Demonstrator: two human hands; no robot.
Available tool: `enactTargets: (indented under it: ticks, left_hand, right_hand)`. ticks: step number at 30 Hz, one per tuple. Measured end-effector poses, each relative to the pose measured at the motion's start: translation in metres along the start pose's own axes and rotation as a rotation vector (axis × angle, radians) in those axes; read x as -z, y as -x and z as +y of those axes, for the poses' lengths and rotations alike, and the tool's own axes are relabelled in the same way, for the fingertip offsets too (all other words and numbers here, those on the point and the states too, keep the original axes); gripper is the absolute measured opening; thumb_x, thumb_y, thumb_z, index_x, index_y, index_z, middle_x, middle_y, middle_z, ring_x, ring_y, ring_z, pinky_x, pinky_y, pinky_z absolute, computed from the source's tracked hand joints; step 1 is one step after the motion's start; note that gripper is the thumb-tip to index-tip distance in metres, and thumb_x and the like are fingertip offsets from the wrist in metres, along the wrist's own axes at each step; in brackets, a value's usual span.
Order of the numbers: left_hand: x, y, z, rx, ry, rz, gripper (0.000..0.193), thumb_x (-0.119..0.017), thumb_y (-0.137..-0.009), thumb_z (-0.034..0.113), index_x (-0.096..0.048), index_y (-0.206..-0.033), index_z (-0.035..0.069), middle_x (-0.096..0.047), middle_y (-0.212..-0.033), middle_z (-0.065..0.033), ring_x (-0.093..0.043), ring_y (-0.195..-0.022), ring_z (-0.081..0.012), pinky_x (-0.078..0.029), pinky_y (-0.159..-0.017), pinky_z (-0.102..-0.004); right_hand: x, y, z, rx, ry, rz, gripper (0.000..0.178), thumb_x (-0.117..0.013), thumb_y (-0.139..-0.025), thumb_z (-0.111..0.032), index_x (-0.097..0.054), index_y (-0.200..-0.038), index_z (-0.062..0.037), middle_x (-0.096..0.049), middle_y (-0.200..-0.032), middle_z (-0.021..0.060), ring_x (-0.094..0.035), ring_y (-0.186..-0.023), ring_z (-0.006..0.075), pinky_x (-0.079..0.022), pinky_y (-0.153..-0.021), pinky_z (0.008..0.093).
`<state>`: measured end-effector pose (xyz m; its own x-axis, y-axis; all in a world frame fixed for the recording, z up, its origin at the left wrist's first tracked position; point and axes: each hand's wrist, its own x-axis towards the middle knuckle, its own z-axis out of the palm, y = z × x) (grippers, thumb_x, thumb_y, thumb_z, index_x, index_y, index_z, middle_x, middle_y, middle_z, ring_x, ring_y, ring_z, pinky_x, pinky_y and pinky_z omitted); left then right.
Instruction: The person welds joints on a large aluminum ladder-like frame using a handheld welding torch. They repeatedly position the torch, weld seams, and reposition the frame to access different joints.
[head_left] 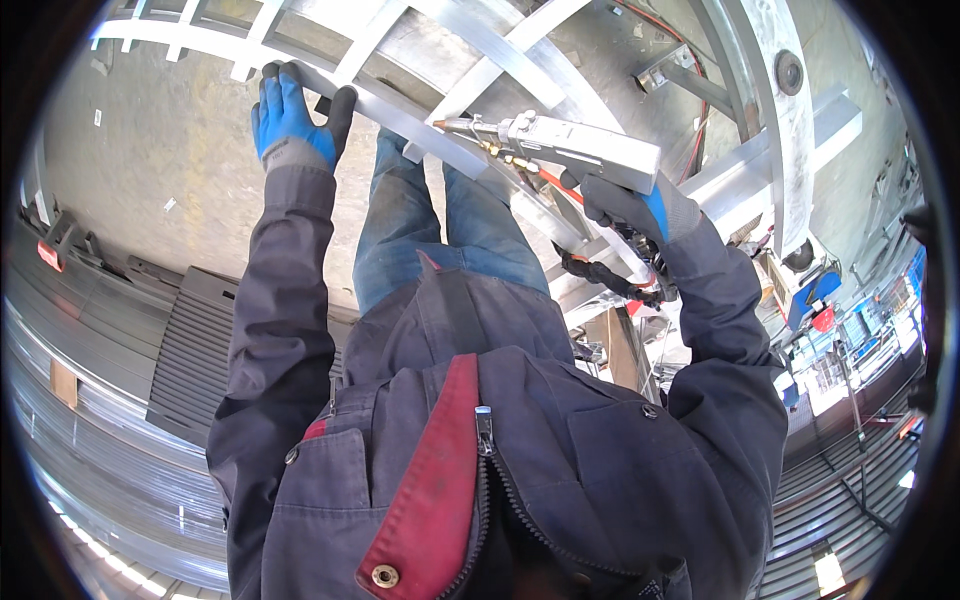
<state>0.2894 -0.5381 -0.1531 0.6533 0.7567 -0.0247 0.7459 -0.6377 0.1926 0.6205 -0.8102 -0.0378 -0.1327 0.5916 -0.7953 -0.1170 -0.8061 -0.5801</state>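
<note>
My left hand (292,122), in a blue and grey work glove, lies flat with its fingers stretched out and thumb apart. Its fingertips reach the edge of a bare metal frame rail (385,108); whether they press on it I cannot tell. In my gloved right hand (632,208) is a silver, box-bodied welding torch (585,146), gripped from below. The torch's narrow, copper-coloured tip points left, close to the rail where a cross bar (470,88) meets it. An orange hose (562,183) runs beneath the torch body.
Metal cross bars and a curved, upright metal beam (785,130) stand ahead and to the right. A black-wrapped cable bundle (605,275) hangs below my right hand. Dark ribbed panels (195,345) and long metal profiles lie at the left. Concrete floor (180,130) shows beneath the frame.
</note>
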Motion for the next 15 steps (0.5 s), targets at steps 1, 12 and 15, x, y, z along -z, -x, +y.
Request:
enactTargets:
  ticks: [1, 12, 15]
  left_hand:
    - [0.0004, 0.0005, -0.0010, -0.002, 0.000, -0.008, 0.092, -0.073, -0.090, 0.063, -0.051, -0.147, -0.006, -0.048, -0.157, -0.0284, -0.046, -0.146, -0.0440, -0.036, -0.118, -0.0531]
    - [-0.0026, 0.0024, -0.0014, 0.025, -0.005, -0.038, 0.091, -0.073, -0.090, 0.060, -0.048, -0.150, -0.004, -0.046, -0.159, -0.0288, -0.046, -0.146, -0.0442, -0.037, -0.120, -0.0516]
    - [-0.0028, 0.0017, -0.0013, 0.018, -0.003, -0.023, 0.095, -0.072, -0.090, 0.064, -0.050, -0.148, -0.008, -0.049, -0.157, -0.0291, -0.048, -0.145, -0.0443, -0.036, -0.119, -0.0524]
  right_hand:
    - [-0.0012, -0.0016, 0.0005, -0.002, -0.002, 0.010, 0.036, -0.073, -0.101, -0.028, -0.068, -0.123, 0.0000, -0.066, -0.082, 0.0026, -0.059, -0.068, 0.0085, -0.049, -0.059, 0.0265]
    - [-0.0005, -0.0106, -0.0006, -0.032, -0.025, 0.002, 0.036, -0.076, -0.099, -0.033, -0.070, -0.118, -0.0024, -0.069, -0.081, 0.0028, -0.062, -0.067, 0.0059, -0.053, -0.057, 0.0245]
    - [-0.0008, -0.0113, -0.0033, -0.035, -0.055, -0.003, 0.034, -0.075, -0.100, -0.032, -0.071, -0.116, -0.0030, -0.068, -0.080, 0.0020, -0.061, -0.067, 0.0057, -0.051, -0.056, 0.0247]
